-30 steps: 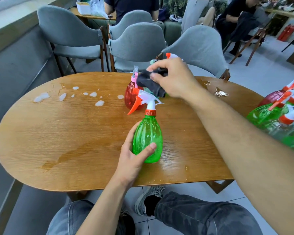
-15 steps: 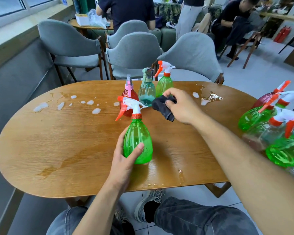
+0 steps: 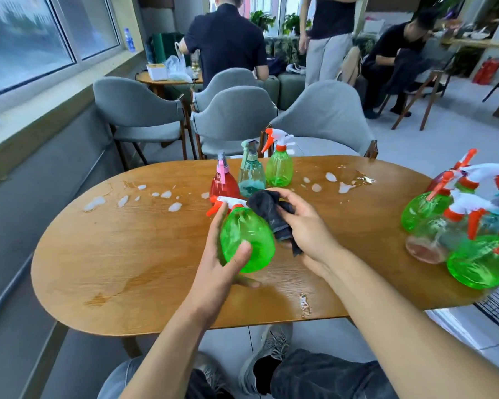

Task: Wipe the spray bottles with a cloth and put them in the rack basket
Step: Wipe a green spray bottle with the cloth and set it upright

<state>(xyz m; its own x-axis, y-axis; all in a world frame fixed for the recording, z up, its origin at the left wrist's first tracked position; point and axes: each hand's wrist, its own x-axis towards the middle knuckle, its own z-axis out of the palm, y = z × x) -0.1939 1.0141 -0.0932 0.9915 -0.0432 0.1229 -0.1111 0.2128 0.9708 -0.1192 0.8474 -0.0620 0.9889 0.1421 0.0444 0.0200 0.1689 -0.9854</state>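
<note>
The left hand [image 3: 222, 263] has tipped the green spray bottle [image 3: 247, 240] up off the worktop [image 3: 127, 254], fingers wrapped round it; the right hand [image 3: 306, 226], clutching the dark cloth [image 3: 268, 211], now presses it against the bottle, so wiping begins.

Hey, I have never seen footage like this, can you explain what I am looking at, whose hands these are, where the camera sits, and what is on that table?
No machine here: a person wears a camera on the head, so this single view looks down at their own two hands. The left hand grips a green spray bottle, tipped over above the wooden table. The right hand holds a dark cloth against it, to wipe it. Farther back stand a red bottle, a teal bottle and another green bottle, with puddles of liquid around them. At the right edge more bottles are piled, seemingly in a wire basket. Other people sit behind.
</note>
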